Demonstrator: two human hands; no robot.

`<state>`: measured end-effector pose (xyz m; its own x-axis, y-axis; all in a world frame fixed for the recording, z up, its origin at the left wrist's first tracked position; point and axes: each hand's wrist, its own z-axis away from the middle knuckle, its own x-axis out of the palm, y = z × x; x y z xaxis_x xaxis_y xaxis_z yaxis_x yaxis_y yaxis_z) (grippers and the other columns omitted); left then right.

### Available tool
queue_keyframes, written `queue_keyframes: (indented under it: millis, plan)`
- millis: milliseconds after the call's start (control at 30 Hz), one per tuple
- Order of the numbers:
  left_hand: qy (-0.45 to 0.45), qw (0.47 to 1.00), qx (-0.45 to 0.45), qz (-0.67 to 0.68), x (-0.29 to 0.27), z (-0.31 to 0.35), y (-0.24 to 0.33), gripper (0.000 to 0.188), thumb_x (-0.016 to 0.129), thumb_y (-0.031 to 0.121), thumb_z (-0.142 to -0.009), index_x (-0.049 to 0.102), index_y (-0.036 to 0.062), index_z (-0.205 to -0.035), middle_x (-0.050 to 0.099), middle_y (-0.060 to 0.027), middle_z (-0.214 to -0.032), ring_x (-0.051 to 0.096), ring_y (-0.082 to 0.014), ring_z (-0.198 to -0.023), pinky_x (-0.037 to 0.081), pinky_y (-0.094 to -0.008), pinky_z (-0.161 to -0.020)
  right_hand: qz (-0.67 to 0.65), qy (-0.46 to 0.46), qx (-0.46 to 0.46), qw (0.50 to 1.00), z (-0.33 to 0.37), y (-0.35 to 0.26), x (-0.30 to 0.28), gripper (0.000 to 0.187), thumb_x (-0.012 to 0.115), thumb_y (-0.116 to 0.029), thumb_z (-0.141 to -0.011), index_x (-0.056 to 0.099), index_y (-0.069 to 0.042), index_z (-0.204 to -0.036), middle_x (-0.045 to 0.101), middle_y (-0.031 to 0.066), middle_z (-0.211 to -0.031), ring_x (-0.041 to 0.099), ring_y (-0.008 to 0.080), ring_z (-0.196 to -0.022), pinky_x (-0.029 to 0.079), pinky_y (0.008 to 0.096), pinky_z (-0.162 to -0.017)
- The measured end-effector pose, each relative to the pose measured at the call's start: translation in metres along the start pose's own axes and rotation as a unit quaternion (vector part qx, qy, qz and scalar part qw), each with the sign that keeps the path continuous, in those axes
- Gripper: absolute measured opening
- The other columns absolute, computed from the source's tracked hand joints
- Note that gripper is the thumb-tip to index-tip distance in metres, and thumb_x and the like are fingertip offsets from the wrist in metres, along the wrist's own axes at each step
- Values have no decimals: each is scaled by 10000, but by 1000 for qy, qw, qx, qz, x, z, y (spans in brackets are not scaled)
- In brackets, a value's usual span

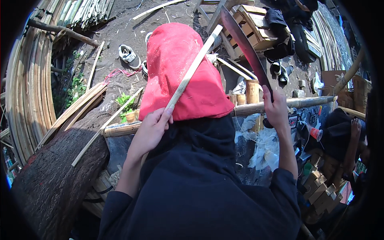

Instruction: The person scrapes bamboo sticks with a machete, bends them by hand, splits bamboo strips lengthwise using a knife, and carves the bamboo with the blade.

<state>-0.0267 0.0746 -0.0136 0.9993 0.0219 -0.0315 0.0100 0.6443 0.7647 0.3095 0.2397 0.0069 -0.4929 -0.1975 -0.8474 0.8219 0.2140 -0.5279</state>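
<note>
So closest to the camera you've got your black shirt (pixel 196 196), with both bare forearms poking out of the sleeves. Your left hand (pixel 151 129) has its thumb and fingers closed around the lower part of a pale wooden strip (pixel 195 66), which slants up and to the right across the red cloth (pixel 170 56). Can't tell if the strip actually rests on the cloth or sits just above it. Your right hand (pixel 276 109) is wrapped around the dark handle of a long knife (pixel 245 44), blade pointing up and leaning left, tip near the strip's upper end. Looks like a gap between the two from here.

The red cloth is draped in front of you, with little pale flecks on it. A bamboo pole (pixel 294 103) runs sideways just past your right wrist, and off to your left there's a big dark log (pixel 56 180) with a thin stick (pixel 106 129) reaching over its edge. On your right you've got a red cup (pixel 316 133) and, beyond it, another person's hand (pixel 355 129) at the edge of view.

Further out, a sneaker (pixel 129 56) sits on the dirt, long wooden slats (pixel 32 84) are stacked at left, and a slatted wooden crate (pixel 254 24) is up top right.
</note>
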Motion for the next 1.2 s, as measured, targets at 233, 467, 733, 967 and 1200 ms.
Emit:
queue_keyframes:
  millis: [233, 467, 733, 967, 1200]
  plan:
    - [147, 960, 47, -235, 19, -8, 35, 397, 596, 367, -1001, 605, -29, -1001, 614, -109, -787, 593, -184, -729, 482, -344, -696, -6, -111, -82, 990, -5, -28, 39, 229, 564, -229, -1000, 640, -17, -957, 593, 219, -649, 598, 431, -638, 425, 493, -572]
    - [89, 945, -143, -282, -27, 128, 26, 362, 695, 319, -926, 627, -31, -994, 646, -156, -809, 630, -290, -744, 493, -377, -723, -19, -102, -50, 993, -3, -22, 35, 237, 553, -229, -1007, 653, -16, -974, 597, 224, -662, 604, 426, -643, 427, 494, -573]
    - [75, 964, -249, 48, -91, 260, -15, 289, 515, 153, -1046, 631, -36, -860, 471, 46, -597, 379, -25, -512, 289, -213, -474, -33, -100, -25, 994, -7, -28, 46, 279, 549, -253, -1021, 666, 0, -1019, 584, 215, -639, 585, 394, -576, 408, 452, -548]
    - [72, 985, -158, -8, -81, 182, -27, 294, 529, 162, -1049, 599, 1, -814, 415, 73, -599, 319, -6, -530, 238, -217, -473, -36, -184, -150, 971, 22, -30, 46, 210, 575, -206, -991, 668, -21, -1027, 595, 225, -683, 602, 427, -677, 439, 469, -595]
    - [79, 984, -158, -34, -89, 175, -17, 289, 540, 141, -1040, 604, 11, -790, 439, 73, -593, 336, -6, -519, 238, -215, -467, -37, -131, -25, 990, 0, -8, 26, 289, 541, -251, -1026, 670, 6, -998, 565, 226, -619, 569, 399, -571, 415, 444, -549]
